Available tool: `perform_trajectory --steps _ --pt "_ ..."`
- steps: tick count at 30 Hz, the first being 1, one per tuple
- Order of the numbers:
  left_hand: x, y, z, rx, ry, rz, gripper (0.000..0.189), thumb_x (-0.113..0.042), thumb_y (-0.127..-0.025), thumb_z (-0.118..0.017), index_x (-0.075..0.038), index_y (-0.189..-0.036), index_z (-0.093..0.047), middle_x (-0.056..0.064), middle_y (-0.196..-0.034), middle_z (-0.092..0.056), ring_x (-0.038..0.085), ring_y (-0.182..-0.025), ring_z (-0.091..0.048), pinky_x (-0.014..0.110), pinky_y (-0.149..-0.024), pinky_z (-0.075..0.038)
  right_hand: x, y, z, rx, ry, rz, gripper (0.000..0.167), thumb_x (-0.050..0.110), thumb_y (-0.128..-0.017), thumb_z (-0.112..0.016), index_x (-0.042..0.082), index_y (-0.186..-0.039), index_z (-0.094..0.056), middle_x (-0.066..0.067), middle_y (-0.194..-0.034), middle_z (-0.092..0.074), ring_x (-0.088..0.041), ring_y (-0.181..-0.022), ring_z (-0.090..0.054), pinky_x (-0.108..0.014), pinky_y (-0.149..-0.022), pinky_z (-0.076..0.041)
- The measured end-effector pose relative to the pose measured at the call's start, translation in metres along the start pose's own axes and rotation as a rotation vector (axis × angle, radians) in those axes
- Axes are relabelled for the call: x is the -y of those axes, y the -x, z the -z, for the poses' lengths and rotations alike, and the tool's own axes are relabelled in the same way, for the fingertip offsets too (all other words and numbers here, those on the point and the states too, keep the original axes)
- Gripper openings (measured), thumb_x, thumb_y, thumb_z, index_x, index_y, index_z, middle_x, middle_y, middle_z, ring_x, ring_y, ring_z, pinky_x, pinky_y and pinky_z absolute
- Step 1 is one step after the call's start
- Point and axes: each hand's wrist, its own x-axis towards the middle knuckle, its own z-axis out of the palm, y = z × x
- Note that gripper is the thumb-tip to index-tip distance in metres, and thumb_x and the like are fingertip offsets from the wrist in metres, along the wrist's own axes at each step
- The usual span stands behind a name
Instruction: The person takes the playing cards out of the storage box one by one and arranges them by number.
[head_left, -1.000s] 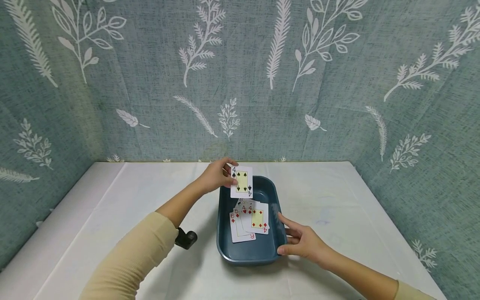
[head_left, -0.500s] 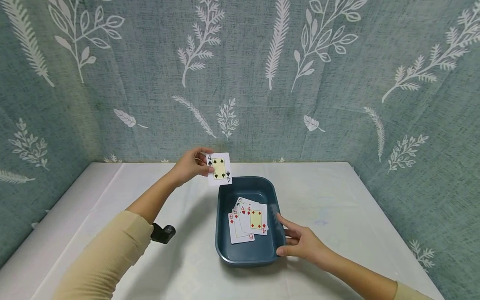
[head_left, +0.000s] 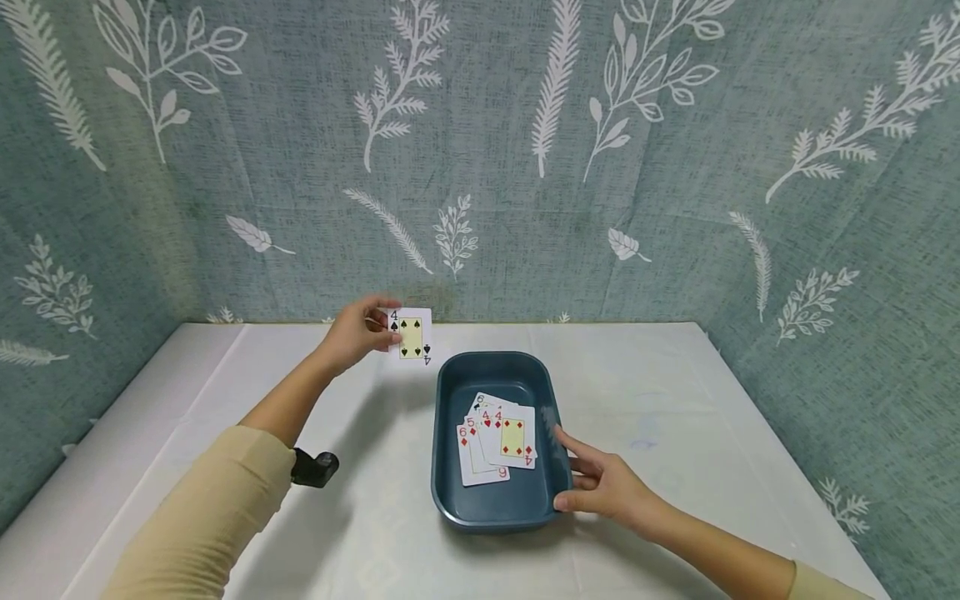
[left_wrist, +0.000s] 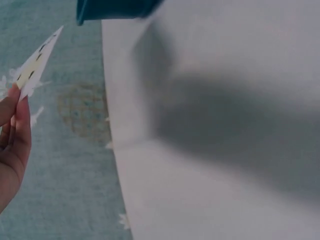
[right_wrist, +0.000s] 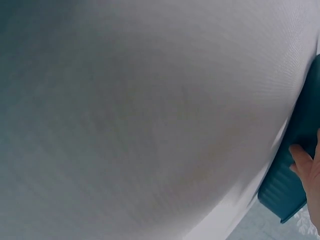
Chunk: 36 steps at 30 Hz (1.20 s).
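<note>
Left hand (head_left: pixel 356 333) pinches white rectangular four-of-spades playing card (head_left: pixel 411 337), thumb against fingers, beyond dark-blue rounded-rectangular tray (head_left: pixel 495 505) at half past ten. Right hand (head_left: pixel 611 492), fingers spread, touches tray's side at four o'clock. Overlapping white rectangular cards (head_left: pixel 513 439) inside.

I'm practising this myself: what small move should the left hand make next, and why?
Probably lower the four of spades onto the white tabletop left of the blue bin. The left hand pinches it in the air there, having carried it away from over the bin, while the right hand touches the bin's right side.
</note>
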Motion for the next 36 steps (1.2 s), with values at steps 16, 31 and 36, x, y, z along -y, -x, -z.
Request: perform_trajectory --steps 16,31,36 --pt "0.038 -0.002 -0.023 0.010 -0.058 0.081 0.051 -0.002 -0.087 -0.066 0.000 -0.134 -0.047 0.018 -0.104 -0.049 0.029 -0.096 -0.055 0.032 -0.073 -0.055 0.000 0.000 0.000 0.002 -0.009 0.008 0.093 0.019 -0.077 -0.078 0.004 -0.150 -0.021 -0.037 -0.134 -0.043 -0.042 -0.117 -0.054 -0.033 -0.083 -0.053" --pt "0.056 -0.006 -0.033 0.018 -0.200 0.096 0.052 0.003 -0.085 -0.065 0.002 -0.133 -0.046 0.022 -0.103 -0.059 0.031 -0.093 -0.058 0.034 -0.072 -0.048 -0.001 0.000 0.000 0.005 0.004 0.018 0.093 0.017 -0.078 -0.078 0.003 -0.150 -0.020 -0.037 -0.134 -0.043 -0.040 -0.115 -0.056 -0.032 -0.083 -0.053" --pt "0.060 -0.008 -0.040 0.019 -0.245 0.098 0.058 0.010 -0.080 -0.065 0.003 -0.134 -0.044 0.023 -0.104 -0.057 0.032 -0.094 -0.056 0.039 -0.077 -0.048 -0.001 0.001 0.001 0.001 0.008 0.015 0.093 0.017 -0.078 -0.078 0.004 -0.150 -0.021 -0.037 -0.135 -0.042 -0.040 -0.115 -0.056 -0.032 -0.084 -0.053"
